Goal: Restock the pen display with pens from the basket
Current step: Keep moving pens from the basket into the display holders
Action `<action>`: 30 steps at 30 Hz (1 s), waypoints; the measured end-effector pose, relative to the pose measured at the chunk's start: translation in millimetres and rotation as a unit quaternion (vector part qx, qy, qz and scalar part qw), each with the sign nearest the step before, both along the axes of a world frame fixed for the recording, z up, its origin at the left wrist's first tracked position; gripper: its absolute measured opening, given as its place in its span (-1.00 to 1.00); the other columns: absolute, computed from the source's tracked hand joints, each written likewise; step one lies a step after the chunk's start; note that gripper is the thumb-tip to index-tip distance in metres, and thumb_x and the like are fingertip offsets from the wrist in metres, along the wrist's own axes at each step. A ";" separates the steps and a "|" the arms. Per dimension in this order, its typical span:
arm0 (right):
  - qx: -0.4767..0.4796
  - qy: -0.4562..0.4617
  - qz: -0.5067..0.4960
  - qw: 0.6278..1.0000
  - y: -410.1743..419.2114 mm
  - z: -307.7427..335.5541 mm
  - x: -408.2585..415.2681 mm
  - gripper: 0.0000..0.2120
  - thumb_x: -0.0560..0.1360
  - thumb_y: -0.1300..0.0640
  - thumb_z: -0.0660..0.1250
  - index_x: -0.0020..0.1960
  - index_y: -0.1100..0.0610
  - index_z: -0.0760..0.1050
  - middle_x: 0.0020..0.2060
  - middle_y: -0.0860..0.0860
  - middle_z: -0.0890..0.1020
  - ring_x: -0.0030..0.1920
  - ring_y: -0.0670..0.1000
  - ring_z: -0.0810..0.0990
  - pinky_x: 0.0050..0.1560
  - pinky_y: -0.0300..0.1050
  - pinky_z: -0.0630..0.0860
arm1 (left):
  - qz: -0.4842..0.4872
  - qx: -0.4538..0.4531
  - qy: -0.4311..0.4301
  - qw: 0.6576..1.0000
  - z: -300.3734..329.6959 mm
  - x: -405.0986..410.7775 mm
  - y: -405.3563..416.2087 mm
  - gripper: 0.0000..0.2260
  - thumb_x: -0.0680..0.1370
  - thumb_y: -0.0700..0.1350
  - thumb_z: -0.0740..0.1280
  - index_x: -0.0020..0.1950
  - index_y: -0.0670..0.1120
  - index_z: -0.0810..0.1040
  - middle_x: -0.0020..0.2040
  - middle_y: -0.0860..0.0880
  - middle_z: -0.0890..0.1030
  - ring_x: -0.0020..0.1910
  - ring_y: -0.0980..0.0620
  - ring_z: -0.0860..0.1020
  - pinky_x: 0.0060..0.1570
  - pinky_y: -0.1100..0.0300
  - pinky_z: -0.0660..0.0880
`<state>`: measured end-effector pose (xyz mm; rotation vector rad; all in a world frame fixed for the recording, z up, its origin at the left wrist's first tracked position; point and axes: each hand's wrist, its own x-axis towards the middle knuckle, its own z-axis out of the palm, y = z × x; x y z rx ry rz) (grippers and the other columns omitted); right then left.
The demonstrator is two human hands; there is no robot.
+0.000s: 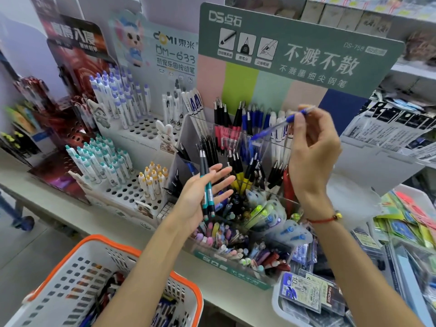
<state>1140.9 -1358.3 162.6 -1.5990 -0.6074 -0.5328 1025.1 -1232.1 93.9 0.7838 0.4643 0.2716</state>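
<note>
My right hand (311, 156) pinches a blue pen (271, 129) near its top end, holding it tilted over the clear compartments of the pen display (236, 260). My left hand (203, 192) lies palm up with straight fingers, carrying two teal-and-black pens (207, 190) across the palm in front of the display. The display's compartments hold several black, blue, red and yellow pens. A white basket (99, 251) with an orange rim sits at the lower left, with several pens inside.
White peg-hole stands (132, 192) with white pens stand to the left on the counter. A green header board (295, 50) rises behind the display. A tray of packaged refills (304, 296) and flat stationery packs (408, 223) crowd the right.
</note>
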 end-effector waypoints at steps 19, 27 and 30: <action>-0.408 -0.150 -0.076 0.898 35.3 9.5 50.8 -0.78 0.53 -0.08 0.34 0.02 0.04 0.62 -0.09 0.03 0.67 0.15 0.19 0.47 0.11 0.03 0.29 | -0.031 0.016 0.017 0.999 6.0 10.4 -5.1 -0.79 0.67 -0.21 0.16 0.21 -0.13 0.55 0.07 -0.06 0.70 -0.03 0.03 0.69 -0.13 0.13 0.65; -0.528 -0.129 -0.090 0.835 45.1 27.0 49.8 -0.72 0.50 -0.05 0.38 0.11 0.10 0.61 0.12 0.12 0.53 0.27 0.20 0.33 0.19 0.05 0.24 | -0.053 0.005 -0.034 0.998 11.1 2.0 0.4 -0.75 0.67 -0.12 0.14 0.25 -0.07 0.55 -0.10 0.00 0.68 -0.25 0.09 0.64 -0.17 0.15 0.64; -0.395 -0.174 -0.072 0.899 40.5 21.1 27.4 -0.74 0.50 0.01 0.39 0.10 0.13 0.55 0.00 0.06 0.53 0.08 0.10 0.42 0.04 -0.05 0.37 | -0.080 0.005 -0.038 0.996 11.0 -2.8 3.8 -0.75 0.65 -0.11 0.12 0.22 -0.03 0.54 -0.39 0.05 0.33 -0.52 0.18 0.28 -0.52 0.34 0.30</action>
